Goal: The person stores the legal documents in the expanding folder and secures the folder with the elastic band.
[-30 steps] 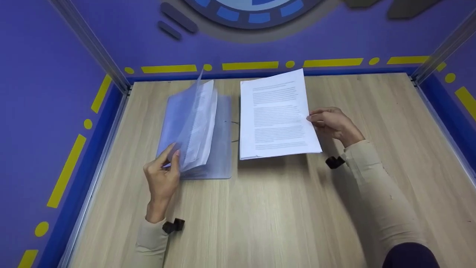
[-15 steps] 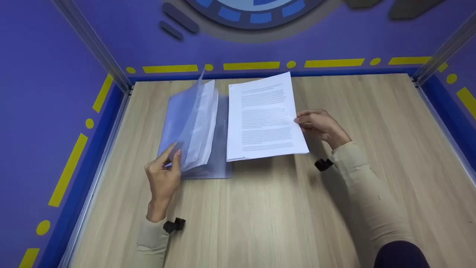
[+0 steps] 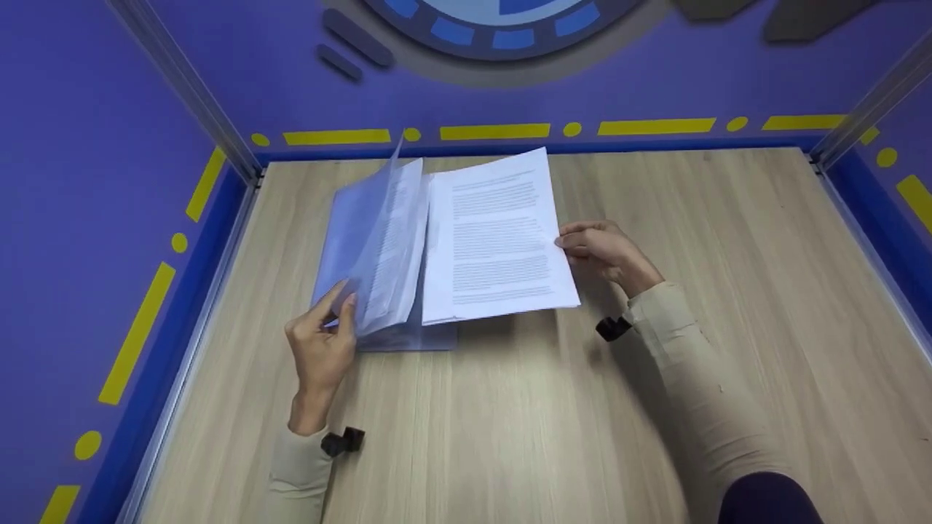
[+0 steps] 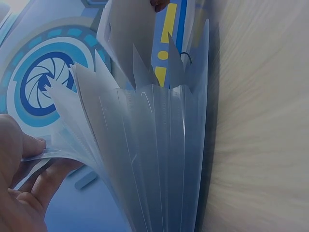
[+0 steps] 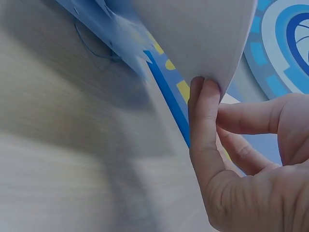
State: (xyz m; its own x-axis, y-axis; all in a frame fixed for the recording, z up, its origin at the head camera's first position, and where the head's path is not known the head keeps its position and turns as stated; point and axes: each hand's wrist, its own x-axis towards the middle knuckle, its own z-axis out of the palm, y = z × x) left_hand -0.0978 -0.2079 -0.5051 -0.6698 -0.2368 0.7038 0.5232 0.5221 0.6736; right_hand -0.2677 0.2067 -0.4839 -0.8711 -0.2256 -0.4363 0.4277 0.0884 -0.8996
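A translucent bluish expanding file folder (image 3: 349, 236) lies on the table at the left, its pleated pockets fanned apart in the left wrist view. My left hand (image 3: 324, 356) pinches the lifted cover and front leaves between thumb and fingers. White printed pages show inside those leaves. To the right, my right hand (image 3: 601, 251) pinches a sheaf of printed paper (image 3: 495, 240) by its right edge. The sheaf is tilted above the table, and its left edge meets the folder's open side. In the right wrist view the thumb and fingers (image 5: 205, 125) grip the paper's edge.
The wood-grain table (image 3: 510, 422) extends in front and to the right. Blue panels (image 3: 692, 87) with yellow marks wall in the back and both sides. A thin cord loop (image 5: 89, 46) hangs at the folder's edge.
My right hand has carried the paper sheaf left, from beside the folder until it overlaps the folder's rear part. The left hand still holds the leaves raised, nearly unmoved.
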